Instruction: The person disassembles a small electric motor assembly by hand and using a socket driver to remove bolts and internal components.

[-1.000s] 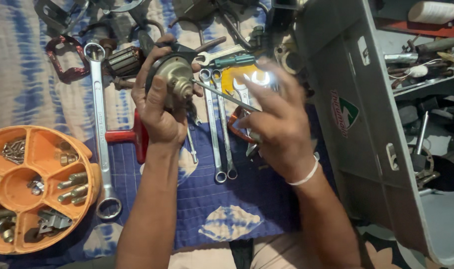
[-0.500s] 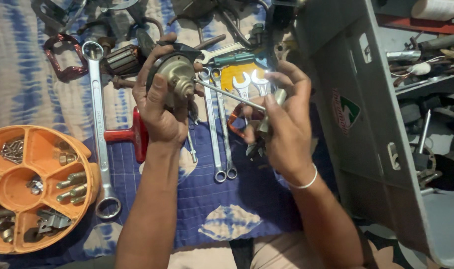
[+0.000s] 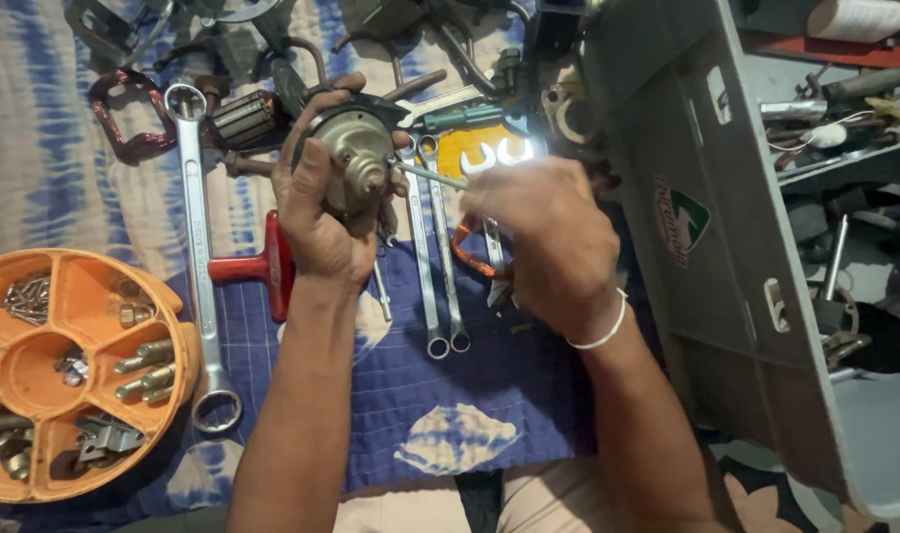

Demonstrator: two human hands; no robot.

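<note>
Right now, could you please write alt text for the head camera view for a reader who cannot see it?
A person's left hand holds a round metal motor part above a blue patterned cloth, while the right hand points a thin metal tool at its centre. Spanners lie beneath, an orange parts tray sits left, and a grey toolbox stands open right.

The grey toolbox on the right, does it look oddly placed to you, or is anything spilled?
The grey toolbox looks tilted, its lid leaning over the blue cloth. Nothing seems spilled: screws and bolts sit in the orange tray, and spanners lie side by side. The left hand grips a round metal part.
</note>
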